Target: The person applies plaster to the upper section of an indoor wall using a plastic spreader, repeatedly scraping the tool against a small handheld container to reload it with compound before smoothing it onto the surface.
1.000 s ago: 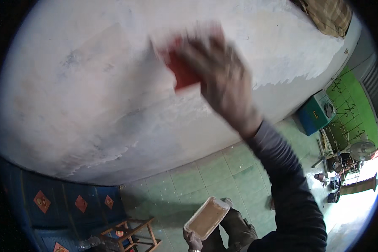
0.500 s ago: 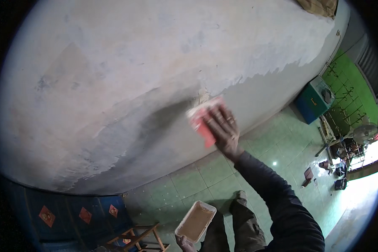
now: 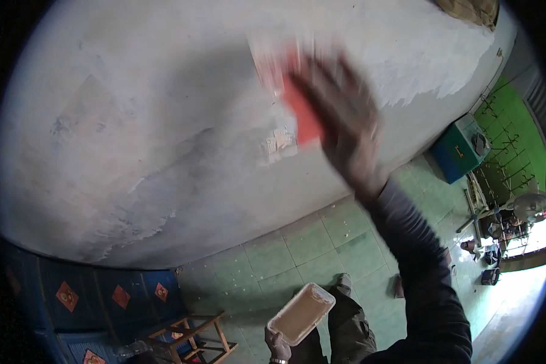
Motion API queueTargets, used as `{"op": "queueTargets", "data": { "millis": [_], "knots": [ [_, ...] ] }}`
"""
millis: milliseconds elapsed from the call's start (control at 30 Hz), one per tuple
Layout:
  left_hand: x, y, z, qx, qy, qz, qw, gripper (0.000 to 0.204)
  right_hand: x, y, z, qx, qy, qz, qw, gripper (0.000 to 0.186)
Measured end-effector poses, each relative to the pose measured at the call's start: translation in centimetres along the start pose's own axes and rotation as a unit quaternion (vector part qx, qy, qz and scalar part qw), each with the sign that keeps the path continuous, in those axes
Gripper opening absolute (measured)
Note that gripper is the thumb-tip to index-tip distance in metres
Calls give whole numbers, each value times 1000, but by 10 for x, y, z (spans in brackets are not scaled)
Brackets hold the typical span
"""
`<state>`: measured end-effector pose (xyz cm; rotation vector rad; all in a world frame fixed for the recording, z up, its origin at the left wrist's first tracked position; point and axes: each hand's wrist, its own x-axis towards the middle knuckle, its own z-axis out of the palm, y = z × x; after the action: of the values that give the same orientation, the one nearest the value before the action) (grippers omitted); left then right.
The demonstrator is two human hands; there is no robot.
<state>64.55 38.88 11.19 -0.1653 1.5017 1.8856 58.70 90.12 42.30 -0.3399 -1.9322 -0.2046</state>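
Observation:
My right hand (image 3: 349,115), blurred by motion, grips a flat red spreader (image 3: 306,118) up against the wall (image 3: 158,139), which carries pale, uneven coats and grey patches. Below the spreader, a rough cream blob of filler (image 3: 279,143) sticks to the wall. Low in the view, my left hand (image 3: 277,347) holds a white rectangular tub (image 3: 287,305) by its near left edge. Smooth beige paste (image 3: 303,313) lies in the tub, and smears mark its rim.
A wooden stool (image 3: 191,340) stands at lower left beside a blue panel (image 3: 97,291) with red diamonds. Green tiles (image 3: 297,246) cover the floor. At right are a blue-green cabinet (image 3: 459,148), a fan (image 3: 529,208) and a green wall with a wire rack (image 3: 500,142).
My right hand has swept the spreader upward along the wall, uncovering the filler blob. The tub in my left hand has shifted right and slightly up.

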Motion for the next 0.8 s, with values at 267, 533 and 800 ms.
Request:
{"op": "queueTargets", "data": {
  "millis": [267, 533, 800],
  "knots": [
    [4, 7, 24, -12, 32, -16, 999, 73, 114, 8, 14, -88, 166, -80, 979, 42],
    [3, -34, -17, -33, 30, -52, 998, 75, -219, -44, 90, 24, -303, 43, 952, 69],
    [-30, -118, -120, 470, 70, 140, 869, 85, -291, -59, 81, 84, -356, 70, 928, 65]
  ]
}}
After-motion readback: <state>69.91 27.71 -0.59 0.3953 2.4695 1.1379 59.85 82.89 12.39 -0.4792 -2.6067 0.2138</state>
